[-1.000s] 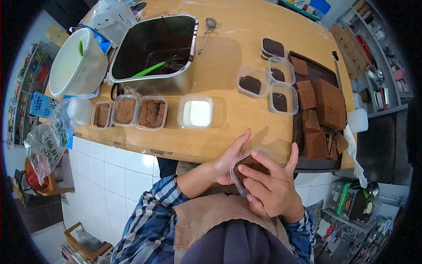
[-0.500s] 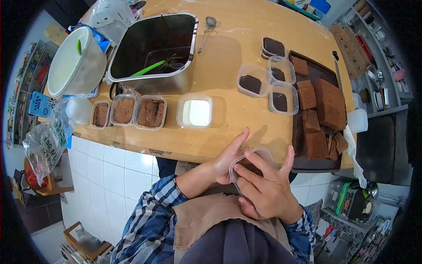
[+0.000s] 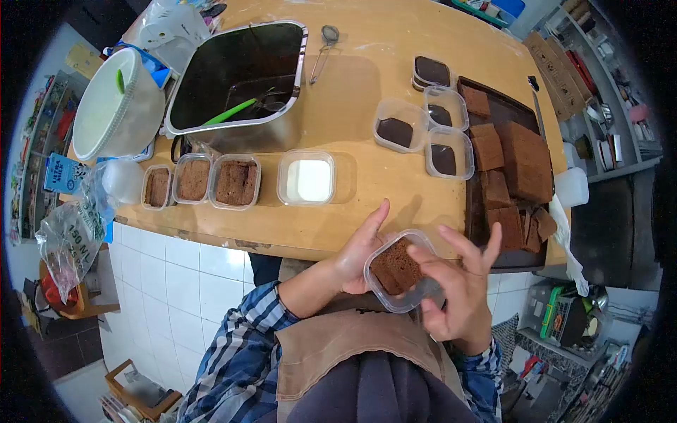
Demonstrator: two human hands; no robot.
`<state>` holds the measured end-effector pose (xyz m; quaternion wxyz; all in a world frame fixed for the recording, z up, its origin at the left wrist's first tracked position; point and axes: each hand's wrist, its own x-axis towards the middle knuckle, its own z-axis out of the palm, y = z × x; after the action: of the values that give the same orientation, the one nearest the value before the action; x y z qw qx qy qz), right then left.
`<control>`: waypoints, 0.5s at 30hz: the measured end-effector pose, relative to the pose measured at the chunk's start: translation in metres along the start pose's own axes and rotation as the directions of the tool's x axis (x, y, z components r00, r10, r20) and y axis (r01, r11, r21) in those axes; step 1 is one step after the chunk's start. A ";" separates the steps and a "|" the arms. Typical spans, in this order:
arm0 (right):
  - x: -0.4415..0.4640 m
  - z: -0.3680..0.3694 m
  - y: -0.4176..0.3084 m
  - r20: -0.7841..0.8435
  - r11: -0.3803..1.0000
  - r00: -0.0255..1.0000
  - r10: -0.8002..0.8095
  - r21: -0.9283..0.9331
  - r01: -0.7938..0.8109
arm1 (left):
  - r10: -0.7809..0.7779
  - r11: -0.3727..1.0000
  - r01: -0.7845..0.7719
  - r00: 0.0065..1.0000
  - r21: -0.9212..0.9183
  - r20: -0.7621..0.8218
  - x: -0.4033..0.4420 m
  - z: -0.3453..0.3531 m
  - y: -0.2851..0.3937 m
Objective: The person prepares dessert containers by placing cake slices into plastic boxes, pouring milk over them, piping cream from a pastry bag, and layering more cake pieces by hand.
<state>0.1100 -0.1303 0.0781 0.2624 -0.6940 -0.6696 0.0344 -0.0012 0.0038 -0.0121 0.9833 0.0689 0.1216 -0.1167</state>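
My left hand (image 3: 355, 259) is closed around one side of a clear plastic container (image 3: 411, 299), holding it up before the table's front edge. Brown sponge cake (image 3: 396, 270) lies inside the container. My right hand (image 3: 462, 292) is at the container's right side with fingers spread, its index fingertip at the cake's edge. Right of the hands, a dark baking tray (image 3: 518, 261) bears a large cake block (image 3: 525, 166) and several smaller pieces. Between tray and hands' far side stand clear containers with a dark layer at the bottom, one being the leftmost container (image 3: 399, 132).
A container of white cream (image 3: 310, 182) stands near the front edge, left of the hands. Several cake-filled containers (image 3: 236, 182) line up further left. Behind them are a deep metal pan (image 3: 271, 130) with dark residue and a white tub (image 3: 127, 116). A small strainer (image 3: 328, 35) lies beyond.
My right hand has drawn back to the right from over the container, its fingers spreading. More of the cake inside now shows. My left hand keeps its hold.
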 end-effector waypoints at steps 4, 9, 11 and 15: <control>0.008 0.008 -0.004 0.032 1.000 0.999 -0.020 -0.020 0.020 | 0.028 0.998 -0.021 0.991 0.061 -0.131 -0.001 0.016 -0.002; 0.007 0.004 -0.002 -0.016 1.000 1.000 0.019 -0.021 -0.019 | 0.068 0.992 -0.055 0.992 0.116 -0.110 -0.001 0.009 -0.002; -0.002 -0.007 -0.001 -0.085 0.998 0.995 0.058 0.021 -0.056 | 0.097 0.986 -0.094 0.995 0.139 -0.018 -0.002 -0.004 -0.001; -0.011 -0.009 -0.005 -0.135 0.992 0.983 0.126 -0.004 -0.128 | 0.293 0.951 -0.285 0.954 0.120 -0.064 -0.002 0.008 -0.002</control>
<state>0.1074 -0.1441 0.0843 0.2999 -0.7377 -0.6048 -0.0001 -0.0023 0.0009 -0.0042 0.9788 0.1442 0.1436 0.0250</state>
